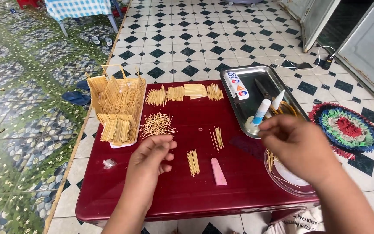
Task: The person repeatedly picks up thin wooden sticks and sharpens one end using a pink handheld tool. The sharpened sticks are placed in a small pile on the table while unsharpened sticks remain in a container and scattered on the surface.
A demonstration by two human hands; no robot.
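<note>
head cam | looks steeply down, forward | close over red table (239,182) (only one view)

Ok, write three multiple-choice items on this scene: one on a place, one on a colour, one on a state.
1. Where does the toothpick house stand?
A. table's far left corner
B. in the metal tray
C. on the floor

2. What colour is the low table?
A. blue
B. dark red
C. white

3. How is the right hand?
A. flat on the table
B. raised beside the metal tray
C. holding scissors

Answers:
1. A, it rises at the far left corner, beside the loose toothpick heap.
2. B, its bare top is dark red.
3. B, it hangs in the air near the glue bottle.
</note>
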